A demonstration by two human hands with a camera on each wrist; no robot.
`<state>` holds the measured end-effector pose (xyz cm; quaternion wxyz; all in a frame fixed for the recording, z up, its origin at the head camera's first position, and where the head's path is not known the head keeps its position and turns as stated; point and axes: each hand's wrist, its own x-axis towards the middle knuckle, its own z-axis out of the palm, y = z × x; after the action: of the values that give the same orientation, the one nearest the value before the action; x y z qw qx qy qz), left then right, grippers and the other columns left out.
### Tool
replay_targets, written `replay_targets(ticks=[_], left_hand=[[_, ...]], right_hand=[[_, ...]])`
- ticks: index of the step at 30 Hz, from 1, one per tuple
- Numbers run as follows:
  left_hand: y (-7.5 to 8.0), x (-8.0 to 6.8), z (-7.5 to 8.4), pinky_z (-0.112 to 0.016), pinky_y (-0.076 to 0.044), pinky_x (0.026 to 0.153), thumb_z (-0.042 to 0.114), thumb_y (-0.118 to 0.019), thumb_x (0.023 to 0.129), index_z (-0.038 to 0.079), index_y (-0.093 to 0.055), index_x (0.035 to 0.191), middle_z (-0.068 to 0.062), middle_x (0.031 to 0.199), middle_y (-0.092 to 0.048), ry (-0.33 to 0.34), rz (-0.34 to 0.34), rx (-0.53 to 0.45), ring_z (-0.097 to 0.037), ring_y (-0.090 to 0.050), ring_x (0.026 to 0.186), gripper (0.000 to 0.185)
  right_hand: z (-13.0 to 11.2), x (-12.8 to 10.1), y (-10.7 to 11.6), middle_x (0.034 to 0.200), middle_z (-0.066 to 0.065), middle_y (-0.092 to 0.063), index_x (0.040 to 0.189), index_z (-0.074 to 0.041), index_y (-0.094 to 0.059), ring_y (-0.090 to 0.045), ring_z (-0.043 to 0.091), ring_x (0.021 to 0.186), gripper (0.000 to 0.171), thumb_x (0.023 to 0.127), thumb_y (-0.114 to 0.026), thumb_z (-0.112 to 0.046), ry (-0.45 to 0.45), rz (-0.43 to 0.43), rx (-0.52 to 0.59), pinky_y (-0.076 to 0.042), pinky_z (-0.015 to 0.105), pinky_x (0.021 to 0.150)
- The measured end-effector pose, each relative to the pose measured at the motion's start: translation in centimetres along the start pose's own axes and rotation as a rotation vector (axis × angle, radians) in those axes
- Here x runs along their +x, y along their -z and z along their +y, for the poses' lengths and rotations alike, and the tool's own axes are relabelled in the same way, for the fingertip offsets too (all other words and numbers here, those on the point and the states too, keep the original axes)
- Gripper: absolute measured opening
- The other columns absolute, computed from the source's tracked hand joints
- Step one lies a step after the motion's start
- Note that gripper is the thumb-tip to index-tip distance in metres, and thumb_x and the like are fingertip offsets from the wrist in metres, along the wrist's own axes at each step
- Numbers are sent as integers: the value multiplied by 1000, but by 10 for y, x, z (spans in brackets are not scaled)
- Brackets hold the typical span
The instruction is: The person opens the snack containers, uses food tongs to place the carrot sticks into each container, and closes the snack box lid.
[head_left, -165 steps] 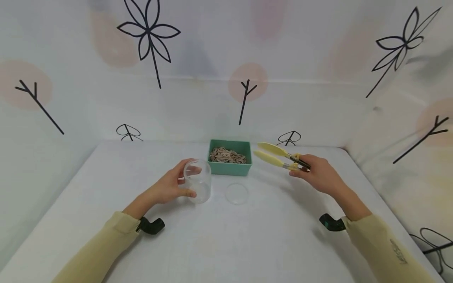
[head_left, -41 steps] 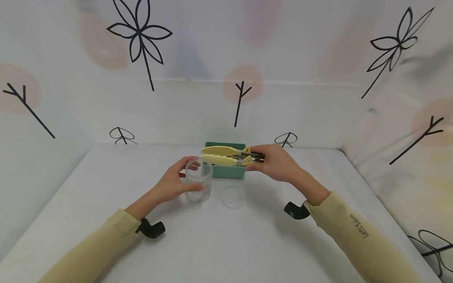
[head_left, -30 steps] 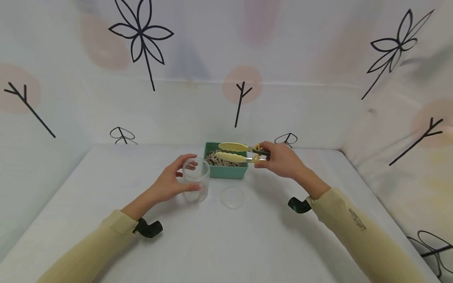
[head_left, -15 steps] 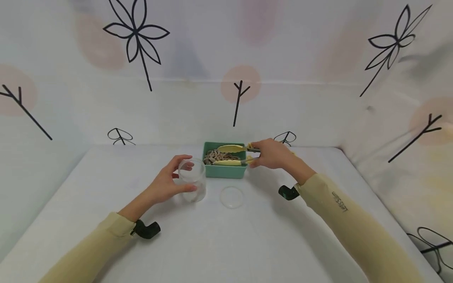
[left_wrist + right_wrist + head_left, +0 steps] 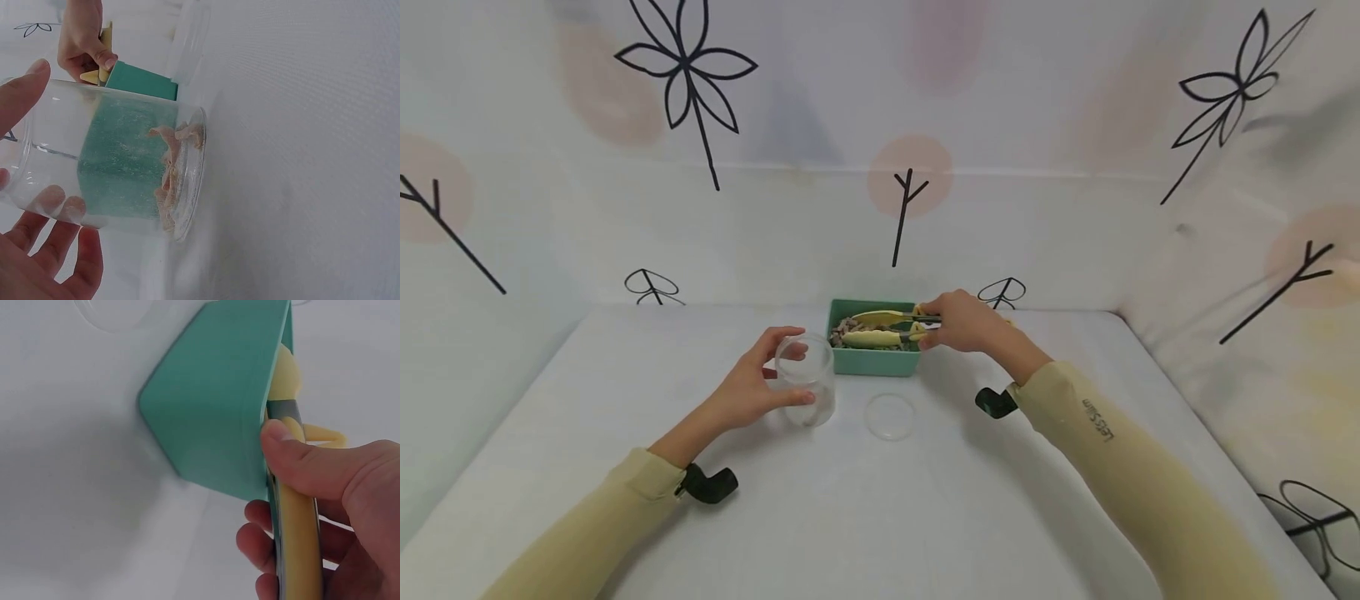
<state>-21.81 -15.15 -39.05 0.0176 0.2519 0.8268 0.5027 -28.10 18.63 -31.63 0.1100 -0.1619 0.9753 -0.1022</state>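
Note:
My left hand [image 5: 741, 390] grips a clear jar [image 5: 817, 402] upright on the table, thumb on the near side and fingers round the far side. In the left wrist view a few pinkish-brown strips [image 5: 167, 181] lie on the jar's bottom. With my right hand [image 5: 967, 322] I hold yellow-tipped tongs [image 5: 874, 338] by their handles, thumb on one arm. Their tips are inside the green box [image 5: 876, 363], among a heap of brownish strips [image 5: 838, 333]. Whether a strip is between the tips cannot be seen.
A round clear lid [image 5: 890, 417] lies flat on the white table [image 5: 850, 517], in front of the box and right of the jar. A patterned white cloth wall [image 5: 775, 233] rises close behind the box.
From the right, the tongs came over to the jar's mouth, then back over the box. Now they are lowered into it and their tips stand closer together. The left hand still holds the jar.

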Motion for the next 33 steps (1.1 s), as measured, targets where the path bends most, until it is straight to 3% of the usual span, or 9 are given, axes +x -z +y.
replay_targets(ticks=[6,15,23,33], left_hand=[[2,-2,-1,-56,-44,97,20,-88,78,20,-38,147,-14,139,-55,8,-3,-10,-27,-50,128,86],[1,-3,-4,-58,-43,96,21,-88,77,22,-38,147,-16,138,-55,13,5,-24,-29,-48,129,86],[-2,3,-1,-50,-45,94,22,-90,76,22,-40,146,-15,136,-57,7,22,-16,-24,-54,121,86],[-7,11,-1,-47,-48,92,20,-90,75,16,-39,148,-11,136,-58,-22,33,-2,-23,-51,124,89]], right_hand=[[1,0,-4,132,15,-62,141,-9,-56,-57,26,108,63,88,-78,-34,9,54,17,-48,41,85],[7,-4,-12,124,13,-68,135,-11,-63,-61,22,93,56,88,-77,-36,31,133,37,-46,34,66],[21,-13,-9,125,13,-67,137,-10,-60,-63,25,105,59,87,-78,-35,33,178,102,-49,37,71],[34,-17,-4,118,13,-70,135,-2,-61,-62,22,93,56,88,-78,-28,61,201,246,-51,40,80]])
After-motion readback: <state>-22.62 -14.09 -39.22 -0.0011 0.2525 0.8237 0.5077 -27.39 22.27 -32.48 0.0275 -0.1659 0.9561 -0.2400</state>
